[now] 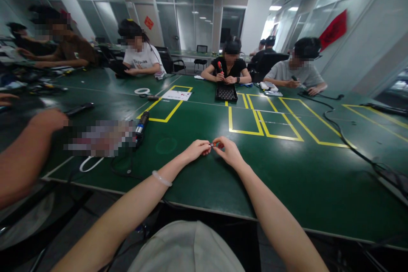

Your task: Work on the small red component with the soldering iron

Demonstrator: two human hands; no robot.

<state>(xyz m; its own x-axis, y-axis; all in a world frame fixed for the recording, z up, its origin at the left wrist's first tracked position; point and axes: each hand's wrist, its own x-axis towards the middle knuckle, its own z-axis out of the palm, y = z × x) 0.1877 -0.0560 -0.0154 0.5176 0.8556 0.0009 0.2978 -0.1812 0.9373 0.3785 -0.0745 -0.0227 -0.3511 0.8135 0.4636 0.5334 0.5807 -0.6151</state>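
A small piece with silver and reddish parts (pixel 212 145) is held just above the green table (pixel 191 182); it is too small to name. My left hand (pixel 196 149) pinches it from the left side, with the fingers curled in. From the other side, the thumb and fingertips of my right hand (pixel 227 151) close on it. Both hands meet in front of me, near the table's front edge. My fingers hide part of the piece.
Left of my hands lie a black and blue electric screwdriver (pixel 142 124) and a white cable loop (pixel 92 164). A co-worker's arm (pixel 30 153) reaches in at far left. Yellow tape outlines (pixel 245 131) mark the table. Across sits a person with a black tray (pixel 226 93). A black cable (pixel 334 125) runs along the right.
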